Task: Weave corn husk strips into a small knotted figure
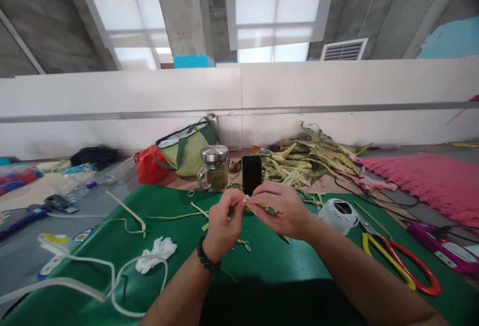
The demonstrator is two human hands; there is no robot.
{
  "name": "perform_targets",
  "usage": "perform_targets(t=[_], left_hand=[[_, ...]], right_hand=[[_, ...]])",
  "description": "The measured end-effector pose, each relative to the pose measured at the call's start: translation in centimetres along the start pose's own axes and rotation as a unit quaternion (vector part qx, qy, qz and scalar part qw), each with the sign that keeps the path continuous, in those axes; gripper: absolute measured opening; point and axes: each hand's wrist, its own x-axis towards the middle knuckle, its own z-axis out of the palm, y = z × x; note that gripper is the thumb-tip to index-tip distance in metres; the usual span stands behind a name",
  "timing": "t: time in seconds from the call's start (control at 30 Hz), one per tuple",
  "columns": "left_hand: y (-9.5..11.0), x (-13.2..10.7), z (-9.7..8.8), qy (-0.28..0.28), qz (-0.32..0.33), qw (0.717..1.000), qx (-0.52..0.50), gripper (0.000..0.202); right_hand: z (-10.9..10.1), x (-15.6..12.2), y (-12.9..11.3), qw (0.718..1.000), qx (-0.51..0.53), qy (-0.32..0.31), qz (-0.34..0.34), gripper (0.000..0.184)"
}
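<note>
My left hand (225, 222) and my right hand (282, 209) meet above the middle of the green mat (277, 261). Between their fingertips is a small pale strip of corn husk (246, 200), pinched from both sides. Its exact shape is too small to tell, and the fingers cover part of it. Right behind the hands a dark-screened phone (252, 172) stands upright. A glass jar (217, 172) with a metal lid and a handle stands to its left. Husk scraps lie on the mat under and around my left hand.
A heap of corn husks (310, 159) lies at the back. On the right are scissors (400, 261) with red and yellow handles, a white round container (338, 216) and a purple power strip (441, 248). Crumpled tissue (157, 254), white cord (112, 276) and a green bag (190, 151) are leftward.
</note>
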Motion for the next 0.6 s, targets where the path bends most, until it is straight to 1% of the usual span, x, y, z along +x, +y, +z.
perform_targets(t=[0.1, 0.23, 0.3, 0.4, 0.5, 0.6], left_hand=[[0.2, 0.1, -0.1, -0.009, 0.035, 0.999, 0.008, 0.008], [0.1, 0.1, -0.2, -0.03, 0.058, 0.997, 0.033, 0.01], [0.0, 0.2, -0.2, -0.05, 0.065, 0.996, 0.045, 0.011], [-0.1, 0.2, -0.2, -0.081, 0.076, 0.993, 0.041, 0.014], [-0.1, 0.3, -0.1, -0.113, 0.07, 0.991, 0.012, 0.015], [-0.1, 0.5, 0.0, -0.145, 0.031, 0.989, -0.022, 0.016]], right_hand=[[-0.4, -0.1, -0.1, 1.0, -0.007, -0.022, 0.008, 0.012], [-0.7, -0.1, -0.1, 0.998, -0.029, -0.041, 0.041, 0.017], [-0.9, -0.1, 0.0, 0.995, -0.047, -0.07, 0.049, 0.019], [-1.4, -0.1, 0.4, 0.988, -0.056, -0.136, 0.049, 0.024], [-2.0, 0.0, 1.0, 0.981, -0.021, -0.185, 0.056, 0.024], [-2.6, 0.2, 1.5, 0.973, 0.022, -0.221, 0.063, 0.021]])
